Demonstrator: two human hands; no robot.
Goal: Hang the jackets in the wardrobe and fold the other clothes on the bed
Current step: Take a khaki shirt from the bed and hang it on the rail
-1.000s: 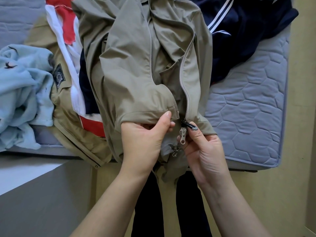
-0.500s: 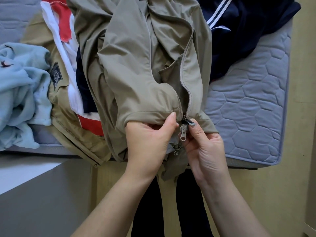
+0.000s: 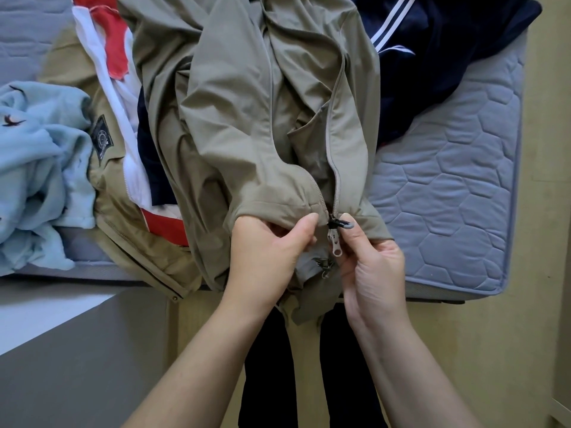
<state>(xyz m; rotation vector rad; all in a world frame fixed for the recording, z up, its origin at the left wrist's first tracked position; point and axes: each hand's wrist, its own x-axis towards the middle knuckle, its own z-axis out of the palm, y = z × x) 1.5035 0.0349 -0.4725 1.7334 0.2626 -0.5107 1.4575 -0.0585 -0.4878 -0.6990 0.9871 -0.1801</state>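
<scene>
From the head view, the khaki jacket [image 3: 262,118] lies front-up over the near edge of the bed [image 3: 457,196], its hem hanging toward the person and its zip open up the front. The step in hand looks like joining the zip at the hem before the jacket goes to the wardrobe. The left hand [image 3: 265,251] has its grip closed on the left front's hem, just beside the teeth. The right hand [image 3: 370,267] pinches the zipper slider [image 3: 334,225] at the foot of the right front, its metal pull dangling. Next, I judge, the left edge must seat fully in the slider, with both hems level and taut, before drawing it up.
</scene>
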